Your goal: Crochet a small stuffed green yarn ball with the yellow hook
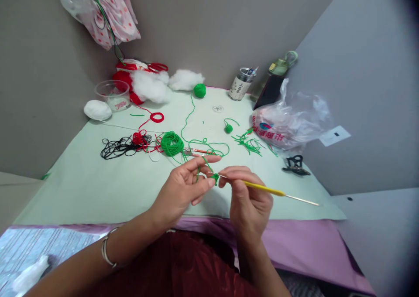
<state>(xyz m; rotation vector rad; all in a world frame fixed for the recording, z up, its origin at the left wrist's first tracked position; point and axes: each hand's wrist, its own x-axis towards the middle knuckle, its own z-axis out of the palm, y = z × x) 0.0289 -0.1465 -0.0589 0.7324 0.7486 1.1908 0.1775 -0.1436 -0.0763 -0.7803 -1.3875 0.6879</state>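
Note:
Between thumb and fingers, my left hand point(185, 186) pinches a small piece of green crochet work point(215, 179). A strand of green yarn point(205, 162) runs over its raised index finger. My right hand point(250, 196) is closed around a crochet hook point(266, 189) with a yellow grip and metal ends. The hook's tip meets the green piece; whether it passes through a loop is too small to tell. Behind my hands lies a wound bundle of green yarn point(172, 143), with orange-handled scissors point(199, 151) partly under the loose strands.
Black yarn point(118, 148) lies tangled at left, near a red yarn ring point(157, 117). White stuffing point(150, 87), a clear tub point(113, 95) and a green ball point(199, 90) stand at the back. A plastic bag point(288, 120), pen cup point(241, 85), bottle point(273, 81) and black hair clip point(296, 165) are right.

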